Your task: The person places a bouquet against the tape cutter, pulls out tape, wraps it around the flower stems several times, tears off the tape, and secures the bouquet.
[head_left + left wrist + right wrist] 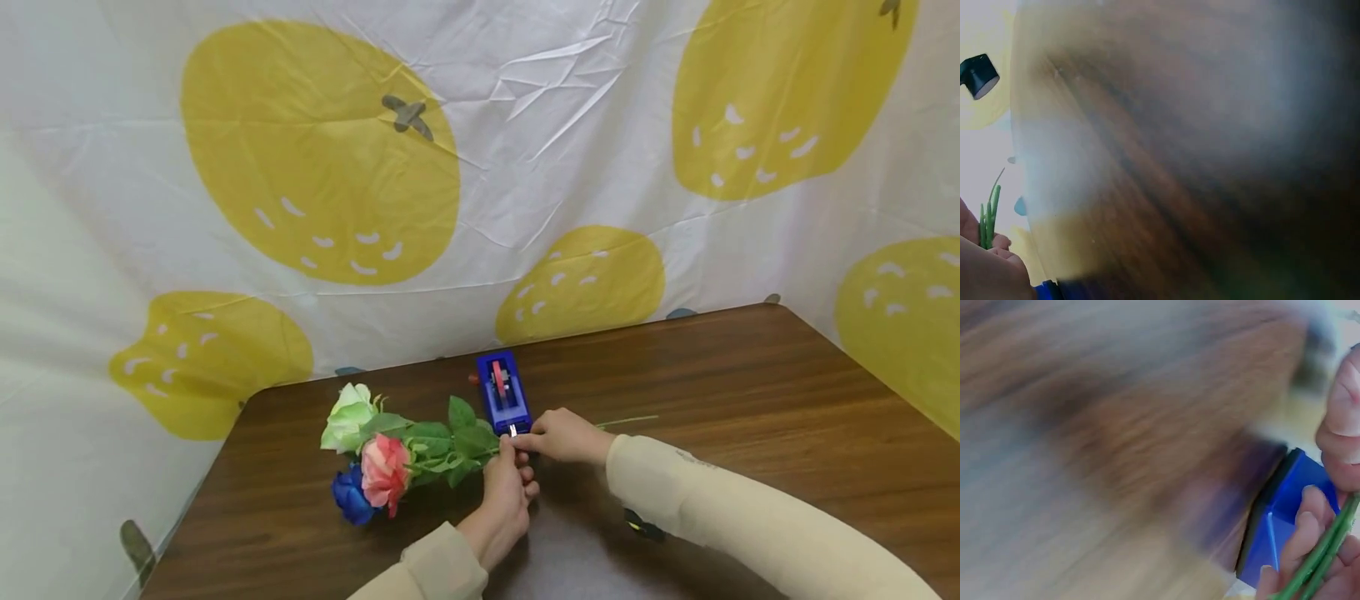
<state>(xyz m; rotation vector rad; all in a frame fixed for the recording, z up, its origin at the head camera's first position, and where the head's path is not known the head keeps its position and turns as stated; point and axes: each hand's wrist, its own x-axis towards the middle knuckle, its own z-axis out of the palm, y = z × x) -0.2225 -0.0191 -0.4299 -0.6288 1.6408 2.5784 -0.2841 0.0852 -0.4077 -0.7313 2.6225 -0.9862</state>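
Note:
My left hand [506, 500] grips the green stems [988, 219] of three flowers. Their heads, a pale green rose [348, 418], a pink rose [386, 472] and a blue rose [352, 495], point left over the table. Just beyond the hands lies a blue tape dispenser [504, 392] with a reddish roll inside. A short shiny strip of tape [513, 431] shows at its near end. My right hand [566, 435] pinches at this strip, its fingertips right by the left thumb. In the right wrist view the stems pass in front of the blue dispenser [1272, 531].
The brown wooden table [712, 383] carries everything. A thin green stem end [630, 419] sticks out to the right behind the right wrist. White cloth with yellow lemons [322, 158] hangs behind the table and along its sides. Much of both wrist views is blurred tabletop.

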